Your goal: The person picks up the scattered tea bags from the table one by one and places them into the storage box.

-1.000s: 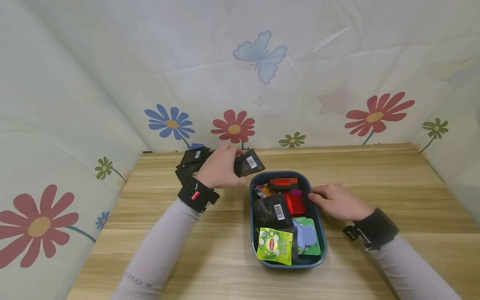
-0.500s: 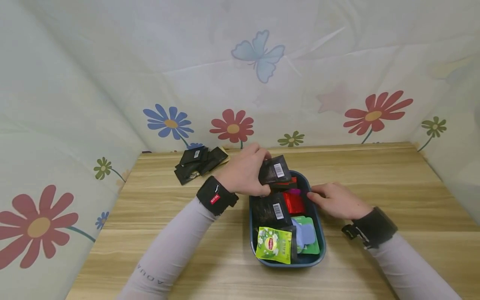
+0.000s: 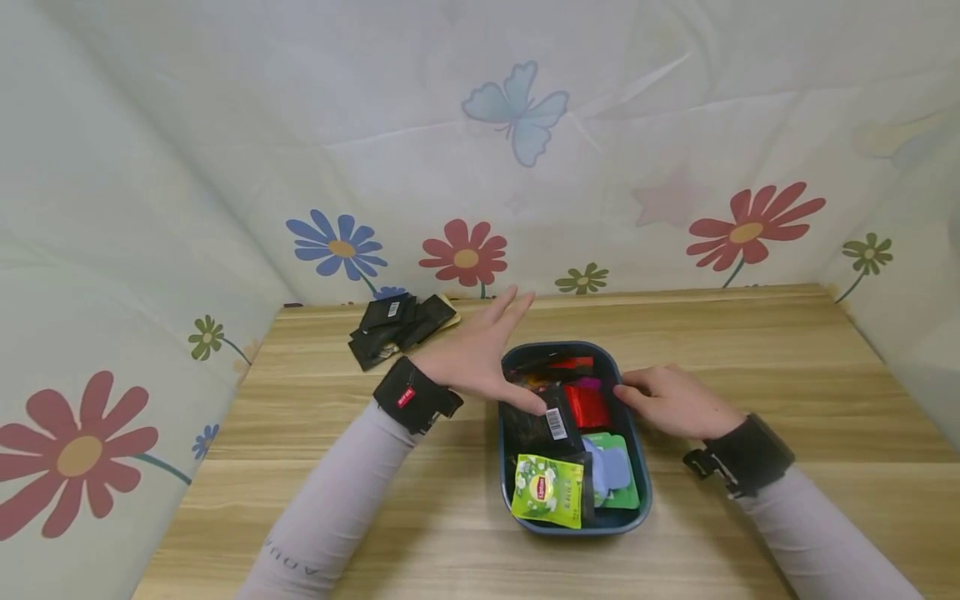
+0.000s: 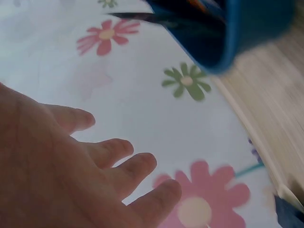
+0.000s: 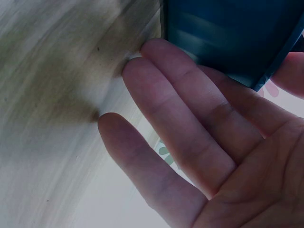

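My left hand (image 3: 480,354) hovers at the left rim of a blue bin (image 3: 641,467), fingers and thumb spread, holding nothing. In the left wrist view, its fingers (image 4: 135,171) stand apart from the bin above. A dark packet leans at the far end inside the bin, partly hidden among red packets. In front of it lie a black sachet (image 3: 528,429) with a barcode, a red foil packet (image 3: 588,407) and a green-yellow Lipton tea sachet (image 3: 547,492). My right hand (image 3: 682,402) touches the bin's right side; in the right wrist view, its fingers (image 5: 161,99) extend beside the wall.
A loose pile of black sachets (image 3: 397,327) lies at the back left of the wooden table (image 3: 420,517). Behind the table hangs a flower-print cloth (image 3: 637,125). Green and light-blue pieces (image 3: 615,471) sit at the bin's near right.
My left hand carried a black sachet right from the pile to the bin's far end and let it go there. It then spread its fingers and drew back slightly left. The right hand stayed put.
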`<state>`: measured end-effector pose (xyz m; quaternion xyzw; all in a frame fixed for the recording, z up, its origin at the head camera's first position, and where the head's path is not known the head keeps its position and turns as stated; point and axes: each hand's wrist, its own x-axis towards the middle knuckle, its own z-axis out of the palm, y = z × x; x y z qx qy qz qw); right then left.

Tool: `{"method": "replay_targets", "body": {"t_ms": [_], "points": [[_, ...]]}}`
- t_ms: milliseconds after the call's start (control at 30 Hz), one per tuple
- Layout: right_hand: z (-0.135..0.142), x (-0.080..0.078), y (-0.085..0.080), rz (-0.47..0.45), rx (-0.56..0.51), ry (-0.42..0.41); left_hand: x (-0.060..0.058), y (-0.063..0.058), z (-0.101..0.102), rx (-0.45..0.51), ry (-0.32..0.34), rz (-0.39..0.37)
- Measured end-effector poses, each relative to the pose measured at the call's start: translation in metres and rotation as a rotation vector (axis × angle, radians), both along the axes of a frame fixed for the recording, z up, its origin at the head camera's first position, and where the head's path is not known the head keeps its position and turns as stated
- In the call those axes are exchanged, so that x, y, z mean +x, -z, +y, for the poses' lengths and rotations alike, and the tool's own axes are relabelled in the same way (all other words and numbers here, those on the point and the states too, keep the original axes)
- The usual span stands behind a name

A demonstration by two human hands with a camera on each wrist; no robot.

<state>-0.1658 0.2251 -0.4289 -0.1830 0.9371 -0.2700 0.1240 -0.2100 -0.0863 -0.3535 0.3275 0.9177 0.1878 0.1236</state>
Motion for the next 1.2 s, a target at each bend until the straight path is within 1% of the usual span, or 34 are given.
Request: {"method": "replay_targets", "body": {"t_ms": [100,167,233,367,433,500,567,700,833,900,967,1133,1200], "points": [[-0.001,0.000,0.000,-0.002,0.000,-0.003,-0.009,0.005,-0.016,-0.018,-0.062,0.019],[-0.001,0.000,-0.001,-0.005,-0.002,-0.002,-0.017,0.012,-0.028,-0.029,-0.142,0.035],[-0.001,0.000,-0.001,-0.004,-0.001,-0.001,-0.027,0.020,-0.042,-0.008,-0.247,0.039],[-0.001,0.001,-0.002,-0.011,-0.004,0.000,-0.046,0.040,-0.069,0.010,-0.518,0.034],[-0.001,0.001,-0.002,-0.010,-0.006,-0.003,-0.055,0.048,-0.081,-0.006,-0.637,0.018],[-0.001,0.002,-0.002,-0.008,-0.007,-0.004,-0.063,0.055,-0.092,-0.042,-0.726,0.003],[-0.001,0.002,-0.002,-0.003,-0.006,-0.006,-0.069,0.059,-0.102,-0.060,-0.784,-0.014],[-0.002,0.001,-0.003,0.000,-0.001,-0.006,-0.081,0.064,-0.118,-0.083,-0.853,-0.037],[-0.001,0.001,-0.002,-0.007,-0.006,-0.001,-0.095,0.072,-0.130,-0.119,-0.890,-0.048],[-0.001,0.001,-0.001,-0.008,-0.006,0.001,-0.102,0.076,-0.136,-0.132,-0.899,-0.041],[-0.001,0.000,-0.001,-0.005,-0.005,0.000,-0.104,0.076,-0.138,-0.126,-0.906,-0.031],[-0.001,0.000,0.000,-0.005,0.001,0.001,-0.101,0.073,-0.138,-0.088,-0.915,-0.012],[-0.001,0.000,0.000,-0.006,0.002,0.002,-0.106,0.078,-0.140,-0.093,-0.920,-0.015]]}}
